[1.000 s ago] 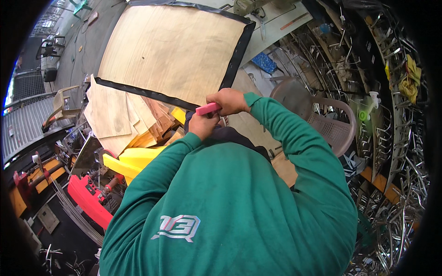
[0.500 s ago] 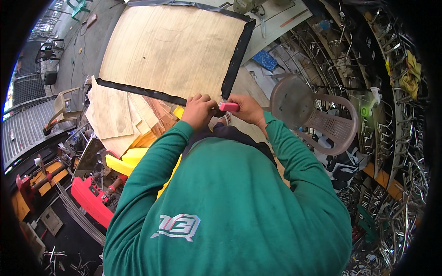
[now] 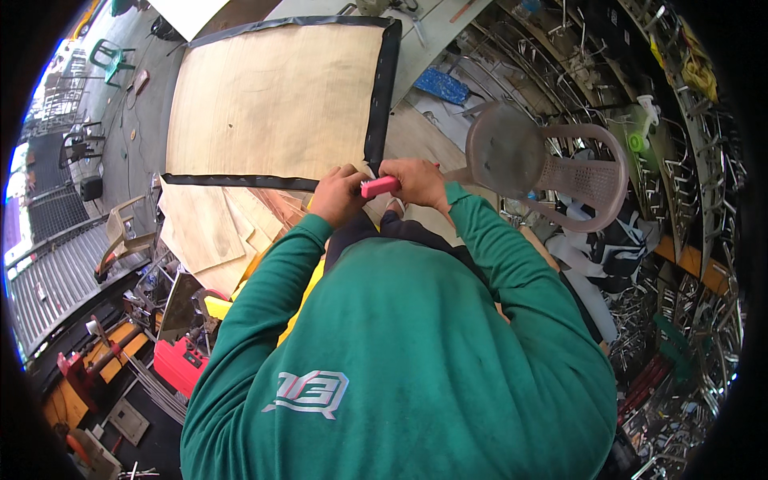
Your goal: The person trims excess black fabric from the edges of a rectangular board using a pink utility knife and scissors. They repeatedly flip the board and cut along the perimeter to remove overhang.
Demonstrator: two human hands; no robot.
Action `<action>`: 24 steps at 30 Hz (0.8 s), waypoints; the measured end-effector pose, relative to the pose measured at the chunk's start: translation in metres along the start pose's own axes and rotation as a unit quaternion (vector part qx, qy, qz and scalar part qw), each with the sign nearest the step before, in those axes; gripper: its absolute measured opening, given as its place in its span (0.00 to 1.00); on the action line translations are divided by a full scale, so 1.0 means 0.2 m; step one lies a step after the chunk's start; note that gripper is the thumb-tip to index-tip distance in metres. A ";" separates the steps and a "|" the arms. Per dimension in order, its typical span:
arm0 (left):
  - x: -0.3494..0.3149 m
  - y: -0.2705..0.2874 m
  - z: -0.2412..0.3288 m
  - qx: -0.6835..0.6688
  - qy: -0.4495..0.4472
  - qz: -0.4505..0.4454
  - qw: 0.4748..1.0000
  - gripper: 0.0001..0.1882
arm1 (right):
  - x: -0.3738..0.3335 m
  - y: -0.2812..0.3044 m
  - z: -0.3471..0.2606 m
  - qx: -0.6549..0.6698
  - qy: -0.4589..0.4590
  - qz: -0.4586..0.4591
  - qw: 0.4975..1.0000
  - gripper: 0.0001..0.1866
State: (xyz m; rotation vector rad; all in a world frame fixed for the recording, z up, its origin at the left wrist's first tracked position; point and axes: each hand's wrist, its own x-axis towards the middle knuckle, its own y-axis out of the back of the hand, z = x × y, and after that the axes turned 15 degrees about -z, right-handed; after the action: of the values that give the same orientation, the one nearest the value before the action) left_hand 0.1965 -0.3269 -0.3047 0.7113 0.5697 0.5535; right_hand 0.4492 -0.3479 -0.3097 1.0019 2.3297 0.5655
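In the head view a pale plywood panel (image 3: 272, 104) lies ahead of me, with black sheet material (image 3: 382, 88) folded over its edges and small fastenings along it. My left hand (image 3: 340, 194) is closed at the panel's near edge, fingers pinching the black material near the right corner. Beside it, at that corner, my right hand (image 3: 416, 182) is closed round a red-handled tool (image 3: 380, 187). The handle's end points toward my left fingers. A small metallic bit shows by the corner; the tool's working end is mostly hidden, so its kind is unclear.
Loose plywood sheets (image 3: 204, 224) are stacked below the panel at left. A brown plastic chair (image 3: 584, 168) stands close on my right, with racks of bent metal tubes beyond. A red machine (image 3: 178, 364) is at lower left. A pale table (image 3: 436, 36) is behind the panel.
The panel and surroundings have shifted left in view. Both hands stay at the corner; the red handle has turned, its end now pointing toward my left hand.
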 end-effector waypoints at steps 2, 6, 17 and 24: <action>0.04 0.05 -0.01 0.015 -0.030 -0.026 0.999 0.09 | -0.02 0.00 0.04 0.071 -0.033 0.022 0.997 0.11; 0.16 0.13 -0.01 0.080 -0.154 -0.112 0.979 0.07 | -0.10 -0.04 0.12 0.149 -0.076 0.102 0.981 0.11; 0.35 0.28 0.00 0.008 -0.013 -0.381 0.924 0.15 | -0.32 -0.30 0.24 0.258 -0.140 0.179 0.939 0.13; 0.37 0.31 0.01 0.027 0.005 -0.397 0.917 0.13 | -0.39 -0.42 0.29 0.245 -0.172 0.198 0.933 0.13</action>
State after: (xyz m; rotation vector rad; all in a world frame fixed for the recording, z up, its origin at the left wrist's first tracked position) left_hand 0.2347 -0.2412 -0.2795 0.4690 0.8220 -0.2210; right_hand 0.4856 -0.4503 -0.3785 1.6732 1.9924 -0.0713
